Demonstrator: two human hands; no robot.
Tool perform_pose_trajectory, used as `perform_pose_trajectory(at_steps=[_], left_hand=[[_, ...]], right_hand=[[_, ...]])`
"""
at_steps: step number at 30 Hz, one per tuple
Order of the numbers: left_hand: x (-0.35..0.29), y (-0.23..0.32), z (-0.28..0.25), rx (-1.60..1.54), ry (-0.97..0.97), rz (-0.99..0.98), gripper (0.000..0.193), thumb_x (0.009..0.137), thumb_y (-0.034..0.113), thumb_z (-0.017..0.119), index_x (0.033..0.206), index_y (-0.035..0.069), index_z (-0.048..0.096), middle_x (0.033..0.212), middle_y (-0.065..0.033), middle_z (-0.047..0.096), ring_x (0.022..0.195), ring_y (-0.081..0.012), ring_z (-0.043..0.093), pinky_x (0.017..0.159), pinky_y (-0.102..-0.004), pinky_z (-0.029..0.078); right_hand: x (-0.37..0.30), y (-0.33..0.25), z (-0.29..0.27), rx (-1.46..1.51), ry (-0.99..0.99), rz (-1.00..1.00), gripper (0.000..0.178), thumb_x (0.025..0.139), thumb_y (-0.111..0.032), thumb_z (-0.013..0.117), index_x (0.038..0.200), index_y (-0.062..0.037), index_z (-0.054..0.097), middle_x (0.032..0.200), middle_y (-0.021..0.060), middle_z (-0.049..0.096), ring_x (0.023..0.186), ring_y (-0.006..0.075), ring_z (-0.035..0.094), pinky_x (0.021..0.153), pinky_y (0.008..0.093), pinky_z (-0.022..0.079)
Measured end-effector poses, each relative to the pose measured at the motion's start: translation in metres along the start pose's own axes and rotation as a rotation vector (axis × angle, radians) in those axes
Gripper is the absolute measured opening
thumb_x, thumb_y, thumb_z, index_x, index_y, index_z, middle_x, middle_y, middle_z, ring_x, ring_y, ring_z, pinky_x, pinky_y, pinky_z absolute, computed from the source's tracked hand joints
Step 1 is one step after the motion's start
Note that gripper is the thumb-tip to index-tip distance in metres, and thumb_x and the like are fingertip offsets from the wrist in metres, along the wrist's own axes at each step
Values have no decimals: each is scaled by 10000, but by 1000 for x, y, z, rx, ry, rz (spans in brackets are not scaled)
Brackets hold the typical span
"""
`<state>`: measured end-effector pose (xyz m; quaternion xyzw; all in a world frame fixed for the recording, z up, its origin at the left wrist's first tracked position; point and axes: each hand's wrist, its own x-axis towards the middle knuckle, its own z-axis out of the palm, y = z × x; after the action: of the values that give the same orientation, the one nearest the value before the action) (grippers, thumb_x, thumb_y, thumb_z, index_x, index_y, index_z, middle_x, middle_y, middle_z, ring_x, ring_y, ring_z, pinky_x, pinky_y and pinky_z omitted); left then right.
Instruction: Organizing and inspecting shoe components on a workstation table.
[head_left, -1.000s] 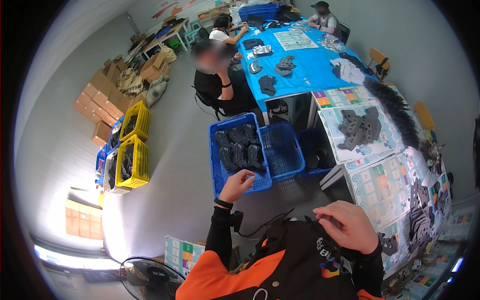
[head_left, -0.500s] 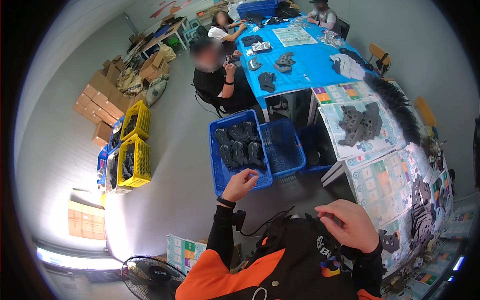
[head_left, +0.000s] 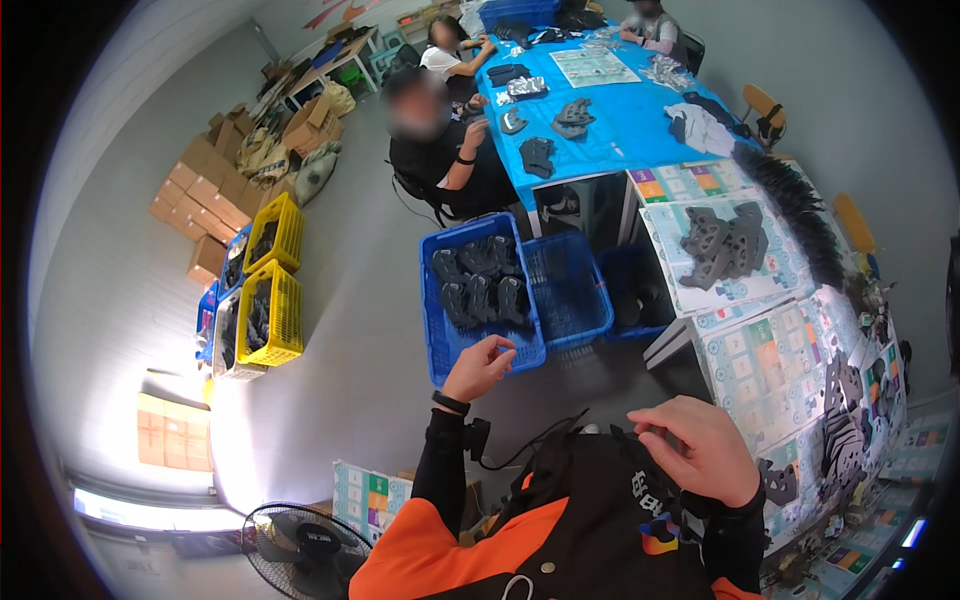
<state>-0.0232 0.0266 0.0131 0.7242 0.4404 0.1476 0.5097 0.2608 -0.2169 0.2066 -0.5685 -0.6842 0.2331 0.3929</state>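
Observation:
My left hand [head_left: 480,370] hovers just in front of the near rim of a blue crate [head_left: 437,350], fingers loosely bent and apart, with nothing visible in it. Several black moulded pieces [head_left: 482,298] lie in rows inside that crate. My right hand [head_left: 697,447] is held before my body, left of the paper-covered table [head_left: 765,375]. Its fingers curve loosely, a gap shows between thumb and fingers, and I see nothing held there. A black band circles my left wrist.
Another blue crate [head_left: 568,295] stands right of the first. Dark grey foam-like pieces [head_left: 722,245] lie on the table at right. A co-worker [head_left: 430,160] sits beside the blue-covered table [head_left: 640,130]. Yellow crates [head_left: 270,315] stand at left, a fan [head_left: 305,545] at lower left.
My hands hold nearly the same pose and place. The nearest co-worker's hand has shifted slightly toward the blue-covered table; the view has tilted a little.

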Motion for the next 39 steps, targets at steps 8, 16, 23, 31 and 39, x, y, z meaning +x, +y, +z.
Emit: perform_pose_trajectory(at_steps=[8, 16, 23, 31, 39], left_hand=[[-28, -9, -14, -24, 172, -15, 291, 1004, 215, 676, 1223, 24, 649, 811, -57, 709, 712, -110, 672, 662, -280, 533], [-73, -7, -32, -42, 409, -109, 351, 1004, 184, 675, 1295, 2, 602, 785, -63, 700, 681, -108, 666, 651, -262, 521], [-76, 1, -16, -27, 366, -113, 328, 1007, 187, 669, 1271, -2, 618, 790, -65, 705, 687, -103, 667, 654, -259, 522], [-60, 4, 14, 26, 230, -86, 307, 1015, 239, 663, 1232, 22, 646, 822, -70, 730, 731, -129, 697, 686, -286, 543], [-35, 22, 50, 221, -26, -76, 323, 1023, 255, 653, 1253, 30, 639, 928, -88, 760, 833, -162, 723, 768, -312, 560]], right_hand=[[-15, -36, -66, 1106, -67, -810, 106, 854, -33, 782, 954, -60, 760, 814, 111, 678, 617, 218, 632, 525, 299, 446], [-6, -42, -71, 1124, -28, -833, 67, 865, -113, 808, 889, -148, 756, 710, 8, 612, 521, 105, 534, 471, 226, 319], [0, -1, -94, 977, -412, -984, 459, 954, -410, 745, 1232, -48, 701, 1036, 214, 696, 862, 277, 708, 684, 330, 535], [-27, -2, -61, 822, 232, -342, 107, 828, 44, 722, 931, 16, 729, 711, 71, 685, 595, 163, 653, 526, 244, 468], [-4, 21, -33, 590, -30, 316, 102, 932, -10, 709, 1030, -16, 737, 852, 14, 706, 717, 18, 592, 615, 196, 434]])
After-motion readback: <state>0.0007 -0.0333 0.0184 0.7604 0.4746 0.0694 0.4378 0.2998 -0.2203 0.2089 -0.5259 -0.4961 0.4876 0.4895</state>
